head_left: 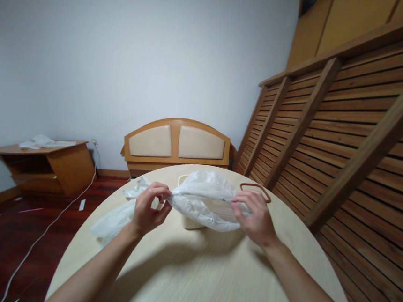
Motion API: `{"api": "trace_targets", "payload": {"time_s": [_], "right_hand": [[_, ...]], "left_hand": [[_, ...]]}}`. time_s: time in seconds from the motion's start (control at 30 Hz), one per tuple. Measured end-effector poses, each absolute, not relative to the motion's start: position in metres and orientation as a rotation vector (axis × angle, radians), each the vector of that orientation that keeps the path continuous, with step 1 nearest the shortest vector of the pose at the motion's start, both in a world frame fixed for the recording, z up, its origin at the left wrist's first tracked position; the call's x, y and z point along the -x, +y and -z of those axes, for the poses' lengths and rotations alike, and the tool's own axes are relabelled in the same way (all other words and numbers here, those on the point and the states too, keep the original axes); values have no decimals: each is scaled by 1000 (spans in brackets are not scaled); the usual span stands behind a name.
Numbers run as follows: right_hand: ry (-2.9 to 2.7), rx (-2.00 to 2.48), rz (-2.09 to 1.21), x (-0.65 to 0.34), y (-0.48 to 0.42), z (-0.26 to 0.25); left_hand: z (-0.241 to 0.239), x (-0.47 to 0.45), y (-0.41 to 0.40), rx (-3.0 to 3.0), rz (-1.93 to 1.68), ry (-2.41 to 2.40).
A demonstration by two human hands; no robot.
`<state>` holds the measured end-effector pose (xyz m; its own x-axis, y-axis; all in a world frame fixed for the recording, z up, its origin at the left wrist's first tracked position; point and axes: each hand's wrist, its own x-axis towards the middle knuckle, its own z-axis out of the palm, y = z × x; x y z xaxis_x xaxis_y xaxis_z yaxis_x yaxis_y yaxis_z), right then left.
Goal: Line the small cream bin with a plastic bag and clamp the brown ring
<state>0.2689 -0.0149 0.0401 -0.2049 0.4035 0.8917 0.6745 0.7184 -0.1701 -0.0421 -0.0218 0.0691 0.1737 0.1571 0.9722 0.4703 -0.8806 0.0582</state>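
Plastic bag (198,188) spans the gap between the two hands in the head view, its long axis running sideways, roughly level, from one set of fingertips to the other. Left hand (150,210) pinches the bag's left end between thumb and forefinger, the gathered film bunched at the tips. Right hand (257,219) has its thumb and fingers gripping the opposite end, with some film showing beneath them. Between them the bag's mouth gapes towards the wearer.

The relation that matters lies under the bag: a cream container (191,224) stands on the round table (232,285), below and behind the film, nearer the left fingertips than the right. Its rim shows at the bag's far left, its base below the front edge; whether bag and container touch, I cannot tell.

Brown frame (255,185) lies just beyond the right hand. Loose plastic (114,223) lies beside the left hand and forearm.
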Motion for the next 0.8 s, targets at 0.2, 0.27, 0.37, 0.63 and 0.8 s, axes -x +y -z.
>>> {"api": "trace_targets", "payload": {"time_s": [0.2,0.27,0.37,0.63,0.8], "right_hand": [[-2130,773,233,-232,-42,-39],[-2152,771,232,-225,-46,-34],[-2151,758,278,-219,-45,-25],[-2011,697,285,-233,-25,-10],[-1999,669,203,-249,-17,-11]], "left_hand": [[-70,40,-23,2224,1751,-639],[-70,40,-23,2236,1752,-652],[-70,40,-23,2249,1746,-711],[-69,42,-18,2262,1845,-913],[-66,46,-8,2258,1990,-1210]]}}
